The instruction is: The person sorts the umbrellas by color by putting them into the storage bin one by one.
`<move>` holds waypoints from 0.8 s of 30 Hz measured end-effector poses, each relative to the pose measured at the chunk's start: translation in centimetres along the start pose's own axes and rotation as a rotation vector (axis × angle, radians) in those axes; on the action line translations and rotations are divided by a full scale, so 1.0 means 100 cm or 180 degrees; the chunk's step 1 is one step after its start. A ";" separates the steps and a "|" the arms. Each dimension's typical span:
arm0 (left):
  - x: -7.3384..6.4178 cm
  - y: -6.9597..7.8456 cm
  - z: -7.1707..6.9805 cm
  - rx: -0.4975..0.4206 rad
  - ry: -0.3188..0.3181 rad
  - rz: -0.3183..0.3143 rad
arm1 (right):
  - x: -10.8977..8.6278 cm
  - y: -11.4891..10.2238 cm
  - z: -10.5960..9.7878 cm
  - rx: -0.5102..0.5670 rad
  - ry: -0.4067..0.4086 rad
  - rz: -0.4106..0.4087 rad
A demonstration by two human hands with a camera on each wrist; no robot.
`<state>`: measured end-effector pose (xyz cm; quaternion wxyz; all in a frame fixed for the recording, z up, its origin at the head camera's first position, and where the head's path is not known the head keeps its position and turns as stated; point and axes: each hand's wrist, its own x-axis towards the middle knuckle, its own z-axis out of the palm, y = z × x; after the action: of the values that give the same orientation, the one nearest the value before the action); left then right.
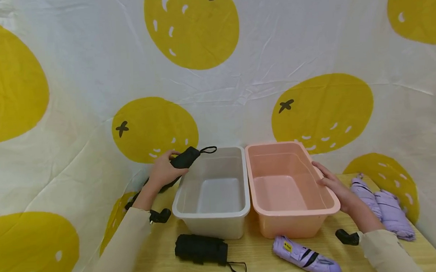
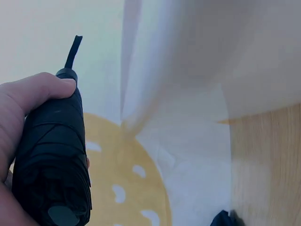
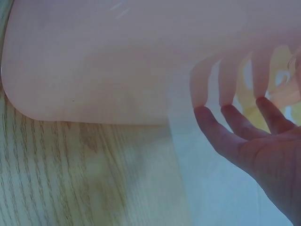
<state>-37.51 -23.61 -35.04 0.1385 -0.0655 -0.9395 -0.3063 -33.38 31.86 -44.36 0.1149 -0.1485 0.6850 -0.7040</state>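
In my left hand I grip a folded black umbrella. It tilts up beside the left rim of the grey basin, its wrist loop sticking out over that rim. The left wrist view shows my thumb laid along the rolled umbrella. My right hand holds the right rim of the pink basin, thumb at the edge. Several fingertips press its outer wall in the right wrist view. Inside, both basins hold nothing.
Before the grey basin lies another black umbrella. A lilac umbrella lies before the pink one. Two more lilac umbrellas rest at the right. Something black lies behind my left hand. A fruit-patterned cloth hangs behind the table.
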 end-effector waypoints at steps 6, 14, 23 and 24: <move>0.012 0.011 0.006 -0.0046 -0.0179 0.0196 | 0.000 -0.001 0.001 0.0060 -0.0008 -0.0017; 0.030 0.024 0.007 -0.0259 -0.0487 0.0422 | -0.003 -0.001 -0.003 0.0060 0.0014 0.0014; 0.049 0.035 0.025 -0.0545 -0.1034 0.0522 | 0.000 0.000 -0.002 0.0039 -0.0047 -0.0007; 0.050 0.036 0.029 -0.0556 -0.1085 0.0552 | 0.000 0.001 -0.002 0.0034 -0.0039 0.0006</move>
<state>-42.17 -18.85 -33.78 -0.0028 -0.2088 -0.9100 -0.3581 -33.44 32.08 -44.48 0.1206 -0.1516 0.6806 -0.7066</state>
